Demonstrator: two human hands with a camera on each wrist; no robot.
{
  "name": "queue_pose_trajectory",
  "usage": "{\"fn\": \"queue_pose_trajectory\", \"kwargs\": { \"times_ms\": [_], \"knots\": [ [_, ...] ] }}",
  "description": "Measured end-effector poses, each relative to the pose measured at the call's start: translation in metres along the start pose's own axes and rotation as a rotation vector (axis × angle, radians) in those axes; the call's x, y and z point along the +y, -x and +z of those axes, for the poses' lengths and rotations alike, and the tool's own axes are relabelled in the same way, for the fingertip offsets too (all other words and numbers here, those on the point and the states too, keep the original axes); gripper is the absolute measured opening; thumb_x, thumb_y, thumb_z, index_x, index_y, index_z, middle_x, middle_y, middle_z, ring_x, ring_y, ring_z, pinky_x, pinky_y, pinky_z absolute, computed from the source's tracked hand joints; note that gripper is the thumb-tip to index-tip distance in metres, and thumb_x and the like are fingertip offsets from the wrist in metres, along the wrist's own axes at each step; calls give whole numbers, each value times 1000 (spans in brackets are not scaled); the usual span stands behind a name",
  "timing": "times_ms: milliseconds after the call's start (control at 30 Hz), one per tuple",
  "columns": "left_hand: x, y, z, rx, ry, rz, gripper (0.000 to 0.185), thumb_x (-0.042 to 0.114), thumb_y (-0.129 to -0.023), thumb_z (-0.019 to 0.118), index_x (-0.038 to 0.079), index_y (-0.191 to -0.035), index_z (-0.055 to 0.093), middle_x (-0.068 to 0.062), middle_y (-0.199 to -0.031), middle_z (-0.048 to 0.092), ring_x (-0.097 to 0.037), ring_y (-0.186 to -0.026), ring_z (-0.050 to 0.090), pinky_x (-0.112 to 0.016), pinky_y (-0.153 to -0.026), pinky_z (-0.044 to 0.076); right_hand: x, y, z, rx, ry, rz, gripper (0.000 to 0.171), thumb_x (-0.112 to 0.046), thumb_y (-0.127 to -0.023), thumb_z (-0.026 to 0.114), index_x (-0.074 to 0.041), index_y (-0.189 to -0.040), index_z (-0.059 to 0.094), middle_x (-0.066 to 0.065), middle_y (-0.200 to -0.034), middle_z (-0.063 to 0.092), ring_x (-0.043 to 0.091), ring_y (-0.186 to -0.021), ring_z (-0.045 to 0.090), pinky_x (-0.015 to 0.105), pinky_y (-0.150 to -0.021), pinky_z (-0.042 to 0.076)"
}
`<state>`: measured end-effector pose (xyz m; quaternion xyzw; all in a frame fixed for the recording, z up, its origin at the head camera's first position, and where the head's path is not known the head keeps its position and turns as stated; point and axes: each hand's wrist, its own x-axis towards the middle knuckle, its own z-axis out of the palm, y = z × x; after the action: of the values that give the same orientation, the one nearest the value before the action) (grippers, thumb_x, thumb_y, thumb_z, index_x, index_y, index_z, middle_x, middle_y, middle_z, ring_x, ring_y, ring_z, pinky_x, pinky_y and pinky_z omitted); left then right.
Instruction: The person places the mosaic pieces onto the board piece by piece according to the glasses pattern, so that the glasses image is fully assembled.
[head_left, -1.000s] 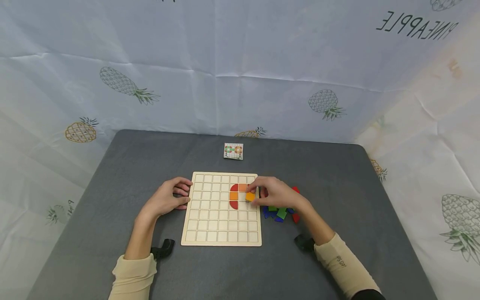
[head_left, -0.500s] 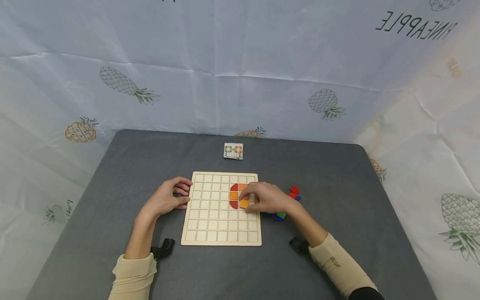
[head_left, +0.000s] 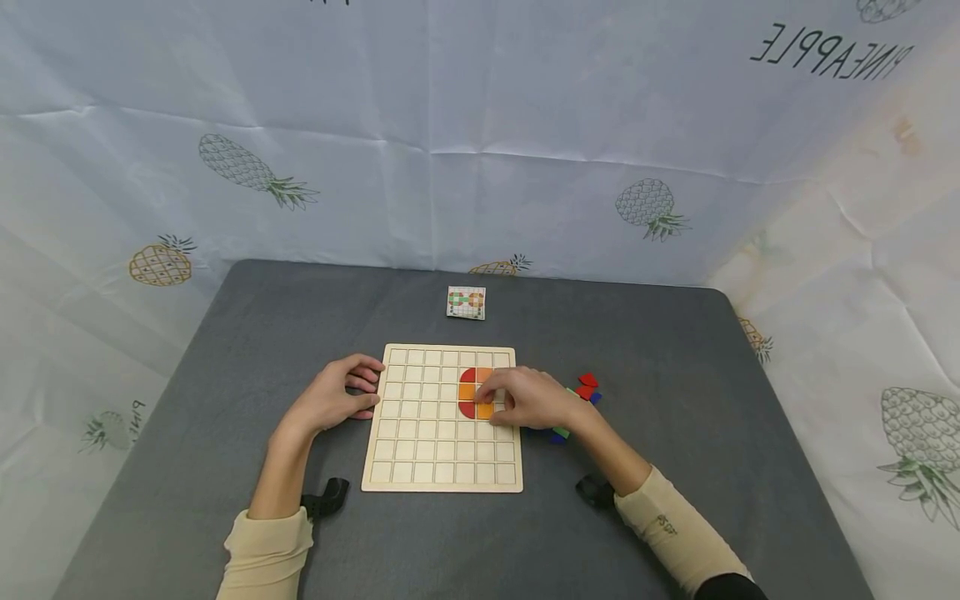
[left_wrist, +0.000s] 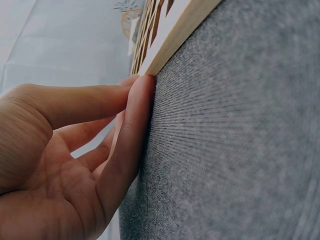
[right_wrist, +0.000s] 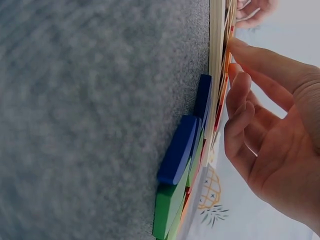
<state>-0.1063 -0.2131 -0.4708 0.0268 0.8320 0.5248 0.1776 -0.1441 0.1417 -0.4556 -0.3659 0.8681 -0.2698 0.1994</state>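
— Looking at the board (head_left: 442, 421), why was the left hand (head_left: 339, 400) parked on its left edge?

— It steadied it. The fingers (left_wrist: 135, 130) lay fairly straight against the wooden rim, relaxed, gripping nothing; the left wrist view showed the fingertip touching the board's corner where it met the grey counter (head_left: 675, 467). I judged that a thin tray on felt would slide under a push from the other side, hence the brace.

— And the right hand (head_left: 528, 398)?

— It rested over the right part of the grid, fingertips (right_wrist: 240, 85) down on the orange tile (head_left: 485, 410). The fingers were extended, pressing rather than pinching, so I called that hand released, touching the tile only.

— Where was that tile exactly?

— In a cell of the board, just right of the lower red piece (head_left: 467, 409) and below the other orange squares, part of one small cluster. It looked seated flat, though the fingers hid part of it.

— Why was the pile (head_left: 576, 407) of spare pieces placed there?

— It lay on the counter just beside the board's right edge, probably for a short reach. Blue and green pieces (right_wrist: 177, 165) leaned against the rim.

— And the card (head_left: 467, 302)?

— Beyond the board, well apart from both hands, face up where the eye could check it.
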Motion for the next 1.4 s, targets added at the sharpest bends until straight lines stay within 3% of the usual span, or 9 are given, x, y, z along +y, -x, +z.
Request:
{"fn": "queue_pose_trajectory", "kwargs": {
  "times_ms": [233,367,633,867,1100,1400],
  "knots": [
    [-1,1,0,-2,-6,17,50,-7,-98,73,-9,-145,54,-29,-128,58,-32,-106,64,-36,-70,69,7,10,-9,43,-36,-6,28,-16,-96,85,-14,-123,79,2,-118,76,3,-71,55,20,-65,50],
    [-2,1,0,1,-4,17,50,-8,-98,72,-9,-145,54,-29,-127,58,-33,-106,64,-36,-70,69,16,20,-18,75,-72,35,30,-16,-96,85,-13,-125,79,6,-116,75,4,-69,53,22,-64,49],
    [-1,0,1,3,3,-4,47,-8,-98,72,-7,-143,57,-27,-126,58,-30,-106,63,-33,-71,68,45,48,-38,130,-131,121,31,-15,-96,84,-11,-127,79,9,-117,76,12,-71,59,24,-61,52],
    [-2,-1,1,4,7,-8,47,-8,-98,72,-6,-143,57,-26,-126,58,-30,-106,63,-33,-71,68,75,76,-54,179,-151,172,31,-10,-95,84,-5,-125,78,17,-120,76,10,-66,56,25,-56,48],
    [0,0,1,5,-3,-8,47,-7,-99,72,-7,-143,57,-27,-127,58,-30,-106,63,-33,-71,68,97,93,-63,171,-146,213,30,-2,-96,80,-2,-125,77,20,-118,76,8,-60,51,24,-54,44],
    [1,1,1,5,-1,-3,48,-7,-98,73,-7,-144,56,-27,-126,58,-28,-104,63,-33,-71,68,116,98,-66,141,-139,255,30,-2,-96,80,-3,-125,78,20,-116,76,6,-56,47,23,-53,42]
  ]
}}
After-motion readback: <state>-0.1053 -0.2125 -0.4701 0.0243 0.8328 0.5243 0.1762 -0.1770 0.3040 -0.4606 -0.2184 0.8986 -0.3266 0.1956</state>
